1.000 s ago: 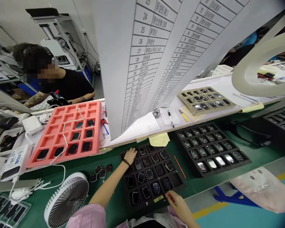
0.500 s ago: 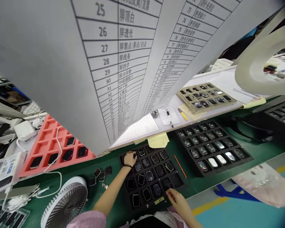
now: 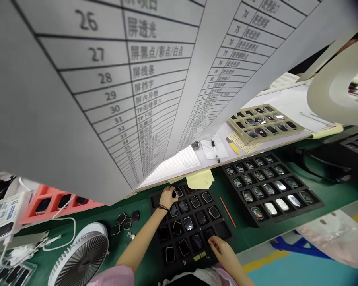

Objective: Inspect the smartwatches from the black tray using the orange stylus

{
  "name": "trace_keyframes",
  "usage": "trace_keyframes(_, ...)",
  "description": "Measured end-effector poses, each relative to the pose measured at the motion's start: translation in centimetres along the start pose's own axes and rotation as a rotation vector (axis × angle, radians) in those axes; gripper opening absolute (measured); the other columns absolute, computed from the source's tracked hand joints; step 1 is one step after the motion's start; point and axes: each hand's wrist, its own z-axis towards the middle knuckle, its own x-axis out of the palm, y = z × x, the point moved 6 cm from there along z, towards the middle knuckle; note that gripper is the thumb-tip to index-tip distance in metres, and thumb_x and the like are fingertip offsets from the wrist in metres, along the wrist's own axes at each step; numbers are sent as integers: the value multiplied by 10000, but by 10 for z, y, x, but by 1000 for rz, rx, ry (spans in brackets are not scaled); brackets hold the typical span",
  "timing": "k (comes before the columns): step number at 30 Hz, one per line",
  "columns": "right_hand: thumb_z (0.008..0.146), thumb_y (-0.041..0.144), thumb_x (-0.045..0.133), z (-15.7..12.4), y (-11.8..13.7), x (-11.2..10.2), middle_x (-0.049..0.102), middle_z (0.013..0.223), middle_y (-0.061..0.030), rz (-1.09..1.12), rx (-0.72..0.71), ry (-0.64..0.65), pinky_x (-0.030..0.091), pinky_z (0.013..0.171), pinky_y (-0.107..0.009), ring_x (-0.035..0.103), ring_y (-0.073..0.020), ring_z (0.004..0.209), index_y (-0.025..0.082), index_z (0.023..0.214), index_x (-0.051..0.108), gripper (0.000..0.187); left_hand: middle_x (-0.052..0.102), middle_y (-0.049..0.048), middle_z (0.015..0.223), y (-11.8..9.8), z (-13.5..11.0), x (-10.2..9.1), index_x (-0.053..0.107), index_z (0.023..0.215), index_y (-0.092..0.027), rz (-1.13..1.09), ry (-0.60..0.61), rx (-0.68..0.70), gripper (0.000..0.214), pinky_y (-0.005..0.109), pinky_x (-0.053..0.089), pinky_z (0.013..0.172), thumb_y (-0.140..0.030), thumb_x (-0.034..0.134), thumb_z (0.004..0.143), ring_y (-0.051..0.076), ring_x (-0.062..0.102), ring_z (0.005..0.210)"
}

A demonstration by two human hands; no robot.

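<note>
Watch (image 3: 174, 194) pinched in left hand (image 3: 167, 198) at tray (image 3: 222, 229).
Handling step, I judge; next move asks for steady hold. Whether right hand (image 3: 221, 247) holds anything, I cannot tell.

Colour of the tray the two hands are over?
Black; the tray shows best in the head view, the only one here.

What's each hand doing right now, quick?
Left hand: closed, holding a small dark piece.
Right hand: fingers curled at the black tray; can't tell if it holds anything.
</note>
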Motion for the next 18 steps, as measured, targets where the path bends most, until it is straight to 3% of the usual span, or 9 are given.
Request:
trace_keyframes(7,931,372,375,-9,-13,-2,598,648,-13,4,22,-50,423,543,-267,599,-185,562,226,745,550,294,595,91,1183,-40,31,21,562,1184,-155,82,129,55,326,422,533,853,-324,575,905,214,609,1013)
trace_keyframes(18,932,322,366,-2,-7,-8,615,694,-26,23,23,-30,428,579,-274,603,-186,597,216,777,565,274,573,97,1237,-40,21,9,553,1209,-166,94,78,138,337,458,506,912,-308,577,904,235,579,1091)
